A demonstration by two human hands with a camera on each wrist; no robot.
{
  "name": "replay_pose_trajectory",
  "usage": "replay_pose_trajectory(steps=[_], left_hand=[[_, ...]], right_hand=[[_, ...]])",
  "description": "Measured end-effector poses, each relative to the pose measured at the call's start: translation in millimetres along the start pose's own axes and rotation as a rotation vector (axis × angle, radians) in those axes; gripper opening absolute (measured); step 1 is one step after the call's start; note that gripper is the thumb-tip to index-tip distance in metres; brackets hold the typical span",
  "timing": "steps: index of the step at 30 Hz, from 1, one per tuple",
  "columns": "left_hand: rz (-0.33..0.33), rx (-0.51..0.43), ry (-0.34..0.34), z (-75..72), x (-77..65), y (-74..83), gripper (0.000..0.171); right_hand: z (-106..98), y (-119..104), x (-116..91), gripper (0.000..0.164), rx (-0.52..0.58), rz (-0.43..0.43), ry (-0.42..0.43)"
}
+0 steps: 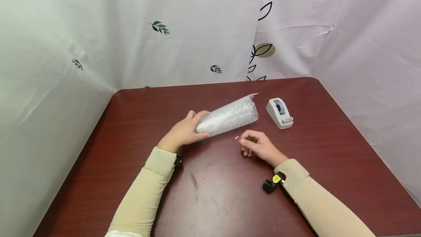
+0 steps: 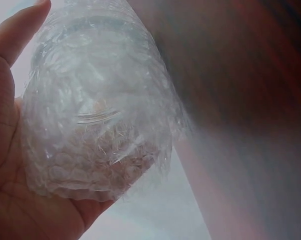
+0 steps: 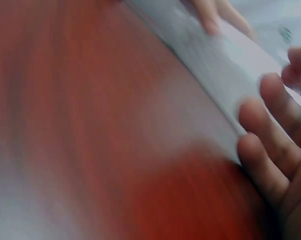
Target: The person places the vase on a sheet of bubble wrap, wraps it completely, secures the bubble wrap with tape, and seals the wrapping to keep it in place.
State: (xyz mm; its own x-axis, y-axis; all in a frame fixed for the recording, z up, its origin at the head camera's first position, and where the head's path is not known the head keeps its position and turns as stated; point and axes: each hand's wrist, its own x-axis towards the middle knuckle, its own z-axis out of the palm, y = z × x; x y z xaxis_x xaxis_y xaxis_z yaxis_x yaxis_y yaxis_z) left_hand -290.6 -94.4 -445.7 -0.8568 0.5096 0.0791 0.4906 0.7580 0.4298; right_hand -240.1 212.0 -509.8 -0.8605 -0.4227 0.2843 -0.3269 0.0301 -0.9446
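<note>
A roll wrapped in bubble wrap (image 1: 230, 116) lies slantwise over the table, with a loose flap at its far right end. My left hand (image 1: 185, 129) grips the near left end, thumb on the front side and fingers over the top. In the left wrist view the end of the bubble wrap (image 2: 98, 110) rests in the palm, and a clear, ringed shape shows through it. Just in front of the roll, my right hand (image 1: 260, 145) pinches a small shiny piece of tape (image 1: 236, 137) between thumb and index finger. Its other fingers (image 3: 255, 120) are loosely curled.
A white tape dispenser (image 1: 279, 113) with a blue-cored roll stands to the right of the bubble wrap. The dark red table (image 1: 322, 178) is bounded by white curtains (image 1: 184, 54) with leaf prints at the back and sides.
</note>
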Motion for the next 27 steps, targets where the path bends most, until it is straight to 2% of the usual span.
replay_pose_trajectory(steps=[5,13,17,22,27], left_hand=[[-0.011,0.008,0.002,-0.7,-0.1,-2.4,0.076],[-0.013,-0.001,-0.009,-2.0,-0.5,-2.6,0.079],[-0.001,0.005,0.000,-1.2,0.5,-3.0,0.080],[0.010,0.025,0.025,1.3,2.3,-4.3,0.086],[0.018,0.047,0.046,3.4,3.1,-5.2,0.077]], right_hand=[[38,0,20,0.006,0.006,-0.031,0.074],[78,-12,44,0.008,0.050,-0.037,0.194],[97,-16,51,0.007,0.099,-0.055,0.198],[118,-9,60,0.010,0.200,-0.048,0.177],[130,-9,66,0.016,0.281,-0.001,0.202]])
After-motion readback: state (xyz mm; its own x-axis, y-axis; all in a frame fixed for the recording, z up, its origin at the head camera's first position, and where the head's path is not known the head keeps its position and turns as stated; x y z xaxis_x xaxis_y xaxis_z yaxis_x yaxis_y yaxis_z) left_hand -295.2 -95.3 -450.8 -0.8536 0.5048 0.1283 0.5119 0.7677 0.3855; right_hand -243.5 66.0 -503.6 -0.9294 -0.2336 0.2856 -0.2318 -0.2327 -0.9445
